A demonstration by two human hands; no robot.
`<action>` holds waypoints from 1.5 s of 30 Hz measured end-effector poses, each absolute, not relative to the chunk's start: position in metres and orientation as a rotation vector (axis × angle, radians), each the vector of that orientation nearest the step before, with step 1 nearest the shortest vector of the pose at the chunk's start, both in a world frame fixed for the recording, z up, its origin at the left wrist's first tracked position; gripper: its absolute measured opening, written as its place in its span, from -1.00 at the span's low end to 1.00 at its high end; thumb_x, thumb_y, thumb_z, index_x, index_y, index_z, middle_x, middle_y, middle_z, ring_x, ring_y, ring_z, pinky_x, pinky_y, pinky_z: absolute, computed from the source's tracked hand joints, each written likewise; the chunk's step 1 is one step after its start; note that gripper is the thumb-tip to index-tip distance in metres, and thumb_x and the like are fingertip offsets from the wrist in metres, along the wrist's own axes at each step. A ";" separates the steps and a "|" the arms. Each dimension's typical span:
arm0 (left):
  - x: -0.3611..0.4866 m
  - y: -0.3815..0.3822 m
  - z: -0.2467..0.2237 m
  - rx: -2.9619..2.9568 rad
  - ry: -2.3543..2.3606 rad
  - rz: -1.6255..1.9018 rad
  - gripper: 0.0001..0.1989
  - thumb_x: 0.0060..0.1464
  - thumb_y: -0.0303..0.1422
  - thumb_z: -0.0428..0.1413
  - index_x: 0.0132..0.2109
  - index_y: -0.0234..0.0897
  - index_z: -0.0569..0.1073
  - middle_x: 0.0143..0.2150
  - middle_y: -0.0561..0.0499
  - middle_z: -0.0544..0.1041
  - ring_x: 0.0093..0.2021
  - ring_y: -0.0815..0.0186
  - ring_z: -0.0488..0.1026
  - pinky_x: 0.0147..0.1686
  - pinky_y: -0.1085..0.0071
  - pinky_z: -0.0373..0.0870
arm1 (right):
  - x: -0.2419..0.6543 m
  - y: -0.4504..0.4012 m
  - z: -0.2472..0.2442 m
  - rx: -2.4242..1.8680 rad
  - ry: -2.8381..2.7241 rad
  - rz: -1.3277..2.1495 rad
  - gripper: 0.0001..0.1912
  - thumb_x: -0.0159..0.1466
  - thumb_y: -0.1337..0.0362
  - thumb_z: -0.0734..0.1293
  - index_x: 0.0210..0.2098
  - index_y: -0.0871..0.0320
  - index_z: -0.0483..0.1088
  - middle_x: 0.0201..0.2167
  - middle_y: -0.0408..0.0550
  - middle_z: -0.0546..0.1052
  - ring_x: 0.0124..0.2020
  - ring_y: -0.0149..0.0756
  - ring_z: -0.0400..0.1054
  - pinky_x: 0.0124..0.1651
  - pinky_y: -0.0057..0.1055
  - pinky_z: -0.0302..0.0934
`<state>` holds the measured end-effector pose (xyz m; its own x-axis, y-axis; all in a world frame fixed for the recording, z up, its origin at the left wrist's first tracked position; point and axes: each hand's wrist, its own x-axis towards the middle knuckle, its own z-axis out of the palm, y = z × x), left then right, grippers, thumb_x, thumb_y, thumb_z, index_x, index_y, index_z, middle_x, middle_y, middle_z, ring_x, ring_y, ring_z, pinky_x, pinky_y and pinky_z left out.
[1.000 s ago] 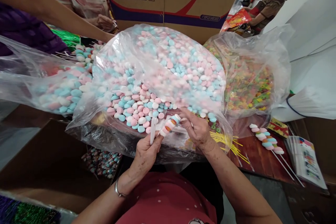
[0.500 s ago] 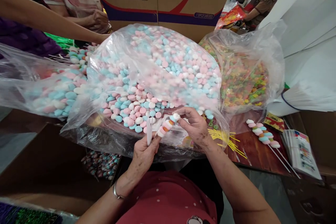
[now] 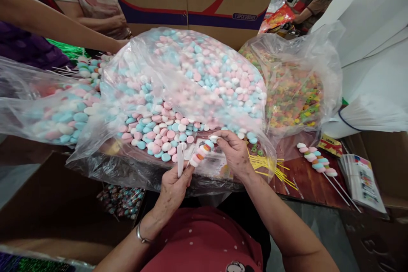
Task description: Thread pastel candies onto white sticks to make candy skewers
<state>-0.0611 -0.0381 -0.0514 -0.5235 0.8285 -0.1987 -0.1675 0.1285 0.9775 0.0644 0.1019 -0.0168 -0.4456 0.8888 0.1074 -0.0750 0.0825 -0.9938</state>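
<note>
My left hand (image 3: 174,187) grips a candy skewer (image 3: 200,153) by its lower end, along with a white stick (image 3: 180,160) that points upward. Several pink, blue, white and orange candies are strung on the skewer. My right hand (image 3: 234,153) pinches a white candy (image 3: 213,139) at the skewer's top end. Both hands work at the open mouth of a big clear bag (image 3: 188,93) full of pink, blue and white candies.
A second bag of multicoloured candies (image 3: 293,89) stands at the right, a third candy bag (image 3: 47,102) at the left. Yellow sticks (image 3: 270,168) and finished skewers (image 3: 315,161) lie on the wooden table. Other people's arms (image 3: 57,23) reach in at the top left. Cardboard boxes stand behind.
My right hand has moved from the bag to the skewer's tip with a white candy. The view has drifted slightly upward; my left hand holds steady.
</note>
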 end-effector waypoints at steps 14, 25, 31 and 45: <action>-0.061 -0.039 -0.049 0.655 1.700 1.438 -0.62 -0.03 -0.04 0.21 -0.35 -0.32 0.53 -0.66 0.16 0.19 -0.63 0.45 0.06 -0.66 0.49 0.01 | 0.067 0.091 -0.024 -0.657 -1.832 1.146 -0.75 0.31 0.22 0.28 -0.07 0.05 0.51 -0.14 -0.07 0.61 -0.10 -0.27 0.48 0.01 -0.30 0.37; -0.050 -0.044 -0.056 0.541 1.728 1.456 -0.59 -0.04 -0.02 0.24 -0.26 -0.30 0.54 -0.64 0.18 0.21 -0.64 0.46 0.08 -0.68 0.50 0.02 | 0.069 0.070 -0.036 -0.598 -2.049 0.659 -0.63 0.37 0.33 0.17 0.11 0.03 0.42 -0.06 0.03 0.57 -0.04 -0.25 0.47 0.02 -0.27 0.42; -0.039 -0.042 -0.051 0.597 1.657 1.463 -0.65 -0.01 -0.08 0.24 -0.36 -0.32 0.49 -0.64 0.18 0.17 -0.62 0.47 0.06 -0.67 0.51 0.00 | 0.069 0.072 -0.039 -0.548 -2.030 0.625 -0.63 0.38 0.33 0.15 0.10 0.09 0.43 -0.07 0.09 0.57 -0.04 -0.24 0.47 0.00 -0.29 0.43; -0.033 -0.025 -0.028 0.701 1.502 1.374 -0.57 0.07 -0.03 0.16 -0.48 -0.34 0.41 -0.62 0.09 0.32 -0.63 0.49 0.17 -0.64 0.54 0.08 | 0.059 0.065 -0.026 -0.700 -1.089 1.810 -0.32 0.11 0.13 0.48 0.15 0.04 0.18 -0.17 -0.05 0.59 -0.20 -0.24 0.54 -0.15 -0.29 0.46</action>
